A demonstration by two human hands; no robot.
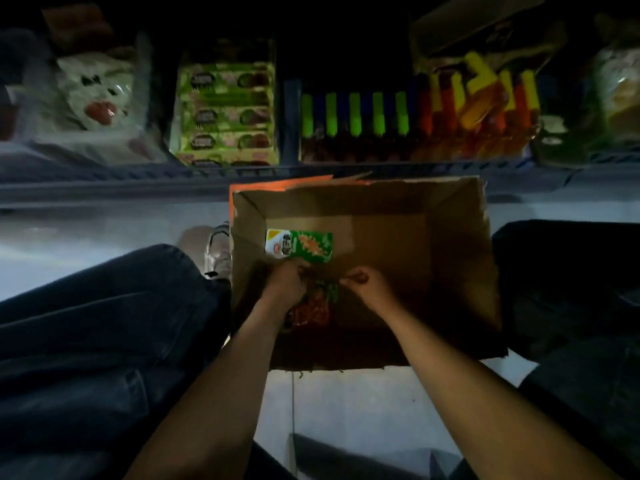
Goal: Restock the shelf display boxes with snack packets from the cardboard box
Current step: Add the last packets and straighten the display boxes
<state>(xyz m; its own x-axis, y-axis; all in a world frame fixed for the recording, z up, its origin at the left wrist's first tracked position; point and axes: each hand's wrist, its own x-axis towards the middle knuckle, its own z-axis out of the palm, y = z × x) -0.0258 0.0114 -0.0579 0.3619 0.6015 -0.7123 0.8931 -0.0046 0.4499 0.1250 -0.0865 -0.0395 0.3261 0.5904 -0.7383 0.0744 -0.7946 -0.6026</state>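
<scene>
Shelf (311,174) spans 12 o'clock, display boxes (349,129) lined along it, green-tab row dead centre. Cardboard box (450,271) on the floor at centre, open, nearly empty. Step in hand: pickup from the box. Left hand (285,280) grips a green snack packet (299,246) at 10 o'clock; more packets (313,303) lie dark beneath it. Right hand (367,280) fingers curled, pinching something at the pile's edge; can't tell what. Next, probably: lift clear, carry to 12, slot upright.
</scene>
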